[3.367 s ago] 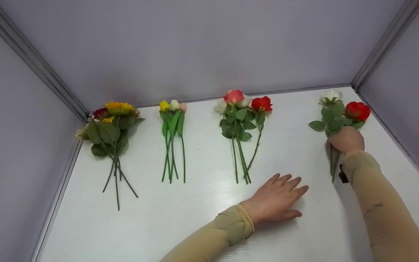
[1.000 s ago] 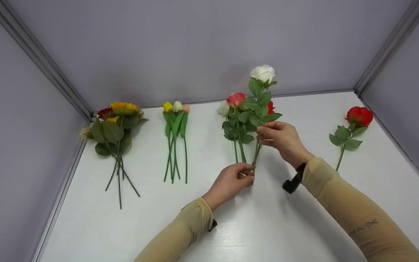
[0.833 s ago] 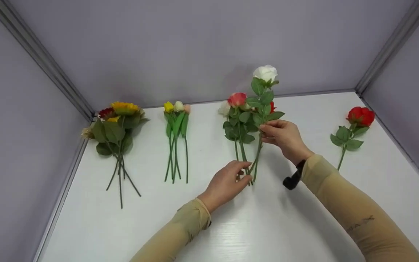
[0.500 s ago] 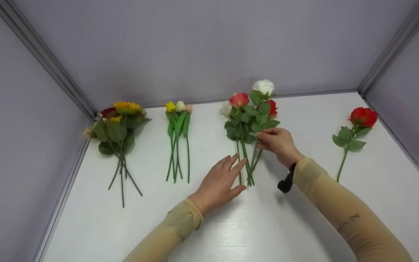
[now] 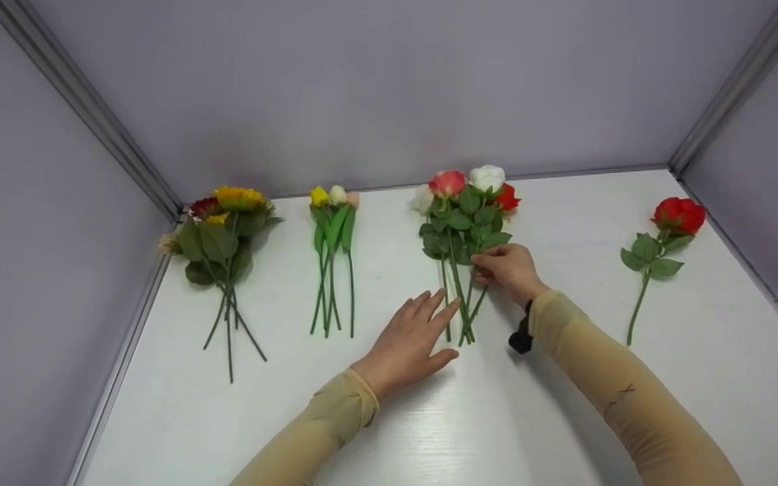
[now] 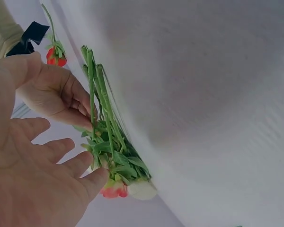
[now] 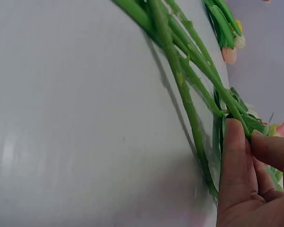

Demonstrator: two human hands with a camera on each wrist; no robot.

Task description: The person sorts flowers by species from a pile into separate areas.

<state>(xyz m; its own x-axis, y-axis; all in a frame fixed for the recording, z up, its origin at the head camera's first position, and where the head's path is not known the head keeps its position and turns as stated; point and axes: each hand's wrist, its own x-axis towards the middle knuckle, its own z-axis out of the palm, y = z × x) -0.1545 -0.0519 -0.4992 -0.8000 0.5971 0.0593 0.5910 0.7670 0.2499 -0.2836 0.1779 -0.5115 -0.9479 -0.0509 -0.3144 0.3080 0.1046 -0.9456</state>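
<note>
- Right hand (image 5: pixel 507 270) pinches the white rose (image 5: pixel 487 177) by its stem, laid on the rose bunch (image 5: pixel 460 223) (mid-table).
- Left hand (image 5: pixel 410 337) rests flat, fingers straight, beside the stems.
- Single red rose (image 5: pixel 678 216) lies far right.

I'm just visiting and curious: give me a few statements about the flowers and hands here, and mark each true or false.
1. The right hand pinches a stem in the rose bunch. True.
2. The left hand grips a stem. False: its fingers lie straight and relaxed beside the stems.
3. A single red rose lies alone at the right of the table. True.
4. The tulips stand in a vase. False: they lie flat on the table.
5. The sunflower bunch lies nearest the right wall. False: it lies at the far left.
</note>
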